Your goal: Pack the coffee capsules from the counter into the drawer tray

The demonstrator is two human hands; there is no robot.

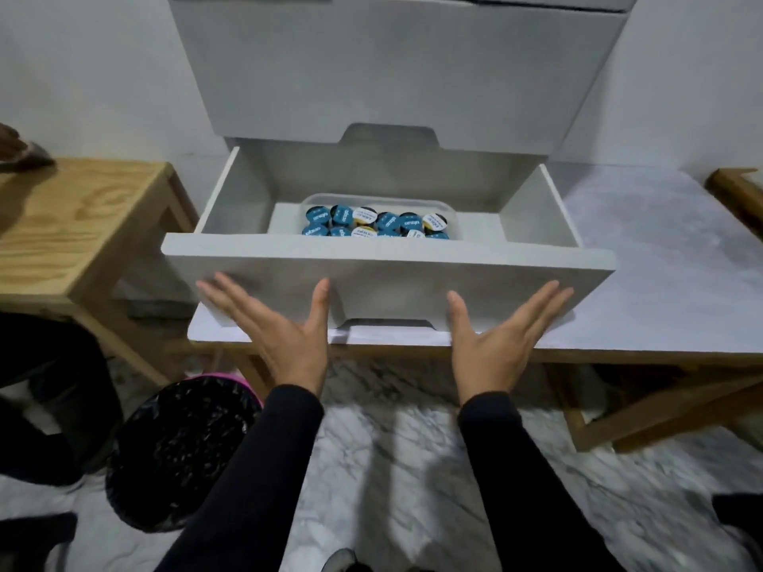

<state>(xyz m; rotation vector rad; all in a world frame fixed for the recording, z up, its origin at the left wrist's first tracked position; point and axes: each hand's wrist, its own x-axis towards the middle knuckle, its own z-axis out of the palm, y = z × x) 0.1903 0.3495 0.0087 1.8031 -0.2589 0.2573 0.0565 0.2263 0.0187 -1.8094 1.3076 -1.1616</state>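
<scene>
A white drawer (388, 268) stands pulled out of a white cabinet on the marble counter (660, 282). Inside it sits a clear plastic tray (452, 212) holding several coffee capsules (377, 225) with blue or white-and-yellow lids. My left hand (285, 336) lies flat against the left part of the drawer front, fingers straight and spread. My right hand (501, 338) lies flat against the right part in the same way. Neither hand holds anything. No capsules show on the counter.
A wooden side table (70, 225) stands at the left, with part of another person's hand at its far edge. A bin lined with a black bag (181, 452) sits on the marble floor below. Another wooden edge (739, 192) shows at the far right.
</scene>
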